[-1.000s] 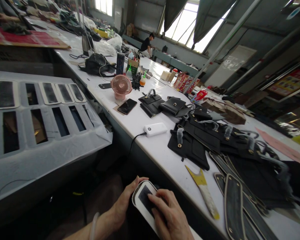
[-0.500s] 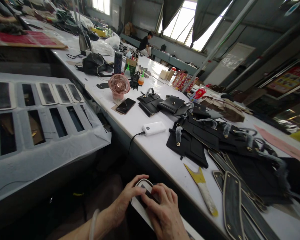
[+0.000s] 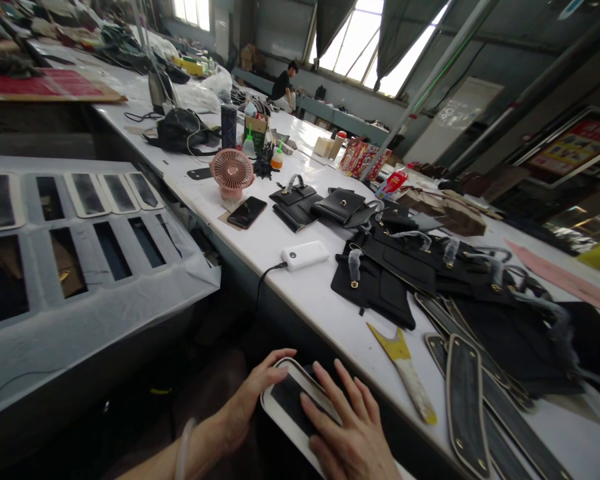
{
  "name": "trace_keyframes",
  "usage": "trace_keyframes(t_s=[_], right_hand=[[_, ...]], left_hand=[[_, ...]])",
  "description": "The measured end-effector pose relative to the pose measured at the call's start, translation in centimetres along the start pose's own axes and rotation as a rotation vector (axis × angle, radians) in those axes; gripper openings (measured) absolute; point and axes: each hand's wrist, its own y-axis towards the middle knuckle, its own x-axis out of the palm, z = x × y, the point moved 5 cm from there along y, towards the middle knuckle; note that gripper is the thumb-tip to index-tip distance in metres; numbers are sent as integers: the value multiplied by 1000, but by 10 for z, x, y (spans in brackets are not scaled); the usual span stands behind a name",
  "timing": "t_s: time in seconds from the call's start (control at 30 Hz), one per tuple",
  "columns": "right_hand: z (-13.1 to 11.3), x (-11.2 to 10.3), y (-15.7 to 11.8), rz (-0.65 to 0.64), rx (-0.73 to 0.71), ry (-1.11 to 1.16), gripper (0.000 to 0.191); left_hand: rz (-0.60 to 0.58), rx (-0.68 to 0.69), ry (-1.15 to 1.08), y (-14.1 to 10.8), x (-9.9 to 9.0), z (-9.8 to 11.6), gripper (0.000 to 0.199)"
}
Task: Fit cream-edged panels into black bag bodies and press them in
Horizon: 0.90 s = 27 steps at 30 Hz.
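holding one white-bordered panel (image 3: 279, 415), two hands

left hand (image 3: 247, 400): closed on the panel's far end, thumb over the rim; pale band (image 3: 184, 450) at the wrist. right hand (image 3: 353, 430): fingers spread, laid across the panel's dark inset (image 3: 291, 395), not wrapped around it.

surroundings: white table (image 3: 325, 307), its near edge just beside the panel. on it, a forked yellow-and-white tool (image 3: 404, 373) near that edge; dark pale-edged straps (image 3: 465, 400), overlapping; black bags (image 3: 380, 293), heaped; white device (image 3: 305, 255) with black cable (image 3: 265, 279); phone (image 3: 247, 213), lying flat; pink fan (image 3: 231, 171), upright. to the left, a slotted board (image 3: 105, 310) under pale sheeting, bearing similar bordered pieces (image 3: 87, 195). obstruction: the right hand covers much of the panel's nearer part.

orientation: panel located low in view, on the person's side of the table edge; rounded end pointing forward and left, long axis running back toward lower right, roughly along the table edge. nearer end: cannot be made out.
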Motion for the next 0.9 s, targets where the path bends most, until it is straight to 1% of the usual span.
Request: trace_keyframes(t_s=[0.07, 0.13, 0.2, 0.3, 0.37, 0.47, 0.53, 0.57, 0.6, 0.67, 0.7, 0.73, 0.77, 0.8, 0.83, 0.9], right_hand=[[-6, 2, 0, -8, -59, -63, 53], [-10, 6, 1, -5, -57, -62, 54], [-13, 11, 2, -8, -51, -18, 56], [-18, 14, 9, -36, -43, 85, 60], [-20, 11, 15, -86, -11, 160, 57], [-21, 2, 21, -179, 88, 306, 43], [-21, -4, 20, -203, 176, 450, 41], [-18, -7, 17, -185, 236, 544, 41], [-14, -9, 13, -131, 318, 648, 42], [3, -15, -3, 43, 527, 820, 41], [12, -17, -13, 123, 632, 862, 38], [22, -19, -24, 174, 725, 868, 34], [30, -21, -33, 181, 794, 847, 30], [37, -22, -42, 153, 835, 817, 25], [43, -22, -48, 106, 857, 793, 20], [49, -22, -56, 12, 849, 775, 15]], left_hand=[[11, -2, -51, 1, -1, -2, 50], [46, 5, -86, 2, -4, -3, 54], [81, 9, -92, 4, -7, -5, 57], [115, 26, -51, 6, -8, -6, 55], [124, 22, -23, 7, -7, -6, 51], [114, 25, 33, 7, -7, -4, 49], [112, 54, 141, 7, -9, 1, 50], [127, 95, 246, 7, -10, 6, 51], [145, 165, 395, 6, -11, 14, 49], [160, 393, 780, 0, -4, 34, 43], [133, 531, 974, -5, 6, 42, 39], [70, 652, 1145, -10, 18, 48, 35], [-23, 736, 1276, -15, 32, 50, 33], [-143, 770, 1367, -20, 46, 50, 32], [-275, 758, 1426, -23, 60, 46, 33], [-534, 644, 1465, -28, 84, 35, 39]])
